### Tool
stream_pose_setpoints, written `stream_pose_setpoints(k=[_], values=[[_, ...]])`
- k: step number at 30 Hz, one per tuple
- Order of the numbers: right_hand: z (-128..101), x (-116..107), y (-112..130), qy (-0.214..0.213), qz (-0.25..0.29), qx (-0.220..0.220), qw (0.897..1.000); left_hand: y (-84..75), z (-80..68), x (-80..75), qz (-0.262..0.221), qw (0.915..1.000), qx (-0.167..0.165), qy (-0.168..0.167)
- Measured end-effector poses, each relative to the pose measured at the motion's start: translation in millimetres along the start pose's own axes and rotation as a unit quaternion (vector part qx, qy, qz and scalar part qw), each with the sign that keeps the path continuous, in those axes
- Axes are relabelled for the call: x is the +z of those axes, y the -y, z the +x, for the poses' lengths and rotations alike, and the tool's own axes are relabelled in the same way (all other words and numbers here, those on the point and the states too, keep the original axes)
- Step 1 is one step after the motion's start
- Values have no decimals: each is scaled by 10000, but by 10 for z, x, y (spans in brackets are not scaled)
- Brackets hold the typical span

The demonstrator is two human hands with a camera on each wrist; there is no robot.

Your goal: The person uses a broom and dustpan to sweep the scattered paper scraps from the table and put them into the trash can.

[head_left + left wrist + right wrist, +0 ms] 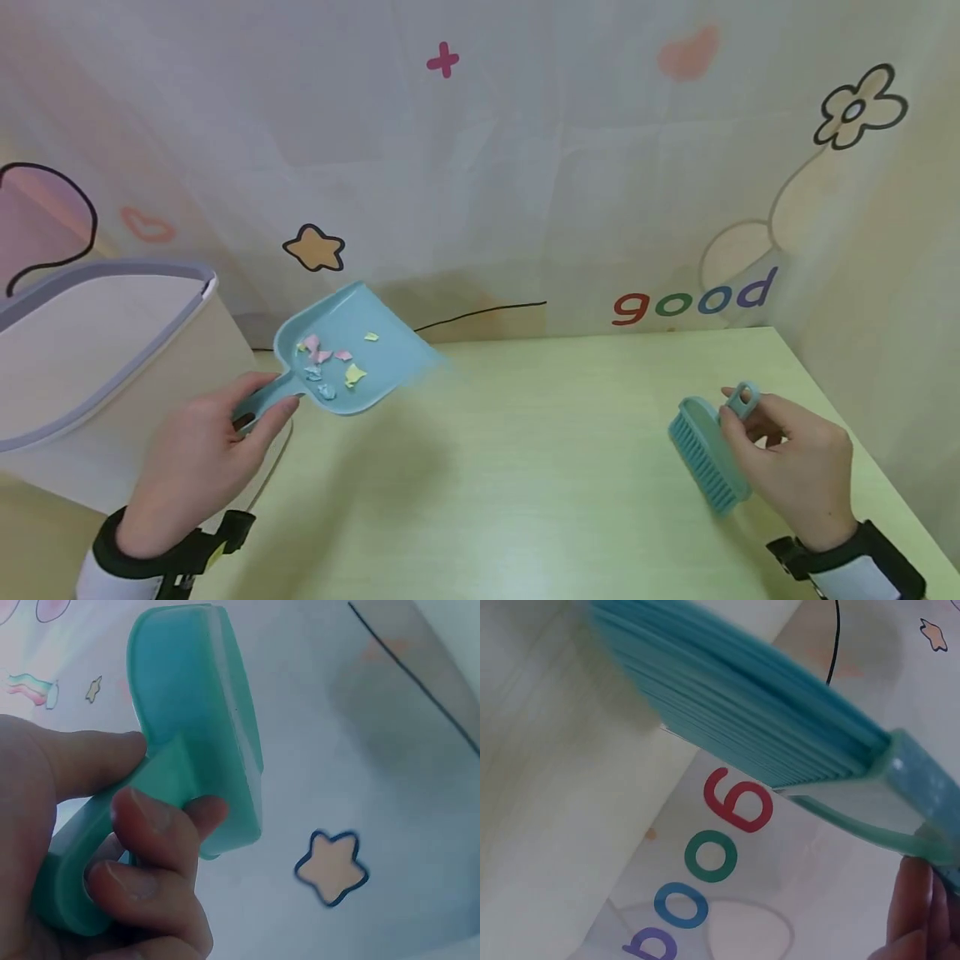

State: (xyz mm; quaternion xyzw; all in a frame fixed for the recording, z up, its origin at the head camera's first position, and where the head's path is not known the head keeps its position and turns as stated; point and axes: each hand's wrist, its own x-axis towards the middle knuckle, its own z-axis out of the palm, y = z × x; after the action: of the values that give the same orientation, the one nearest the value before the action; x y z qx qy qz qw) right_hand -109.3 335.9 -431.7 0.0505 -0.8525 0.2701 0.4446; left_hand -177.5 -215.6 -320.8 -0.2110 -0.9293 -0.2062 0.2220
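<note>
My left hand (213, 446) grips the handle of a light blue dustpan (390, 350), raised above the table beside the bin. Several scraps of pink, yellow and blue paper (354, 375) lie in the pan near its handle end. In the left wrist view, thumb and fingers wrap round the dustpan's handle (71, 877). Over the table's right side, my right hand (798, 462) holds a small teal brush (708, 454) by its looped handle, bristles facing down and left. The right wrist view shows the brush's bristles (742, 705) up close, with fingertips at the lower right edge.
A white bin (142, 400) with a purple-grey rim stands at the left, right next to the left hand. The pale green table (525, 483) ends at a printed curtain (510, 167) behind and a plain wall (885, 292) at the right.
</note>
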Motion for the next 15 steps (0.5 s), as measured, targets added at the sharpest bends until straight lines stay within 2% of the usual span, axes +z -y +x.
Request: stream_pose_setpoints(k=[5,8,12,15], values=[[-18,-40,-42,140,-224,-20,9996,65,-35,-265,246,9981,-15,-562],[-29,-50,-32,227,-337,-15,9992,120,-57,-419,431,9964,-100,-726],[-37,-60,-16,276,-440,-25,9986,239,-50,-597,602,9924,-433,-985],[-39,-63,-11,279,-455,-30,9986,384,-35,-682,347,9891,-834,-1159]])
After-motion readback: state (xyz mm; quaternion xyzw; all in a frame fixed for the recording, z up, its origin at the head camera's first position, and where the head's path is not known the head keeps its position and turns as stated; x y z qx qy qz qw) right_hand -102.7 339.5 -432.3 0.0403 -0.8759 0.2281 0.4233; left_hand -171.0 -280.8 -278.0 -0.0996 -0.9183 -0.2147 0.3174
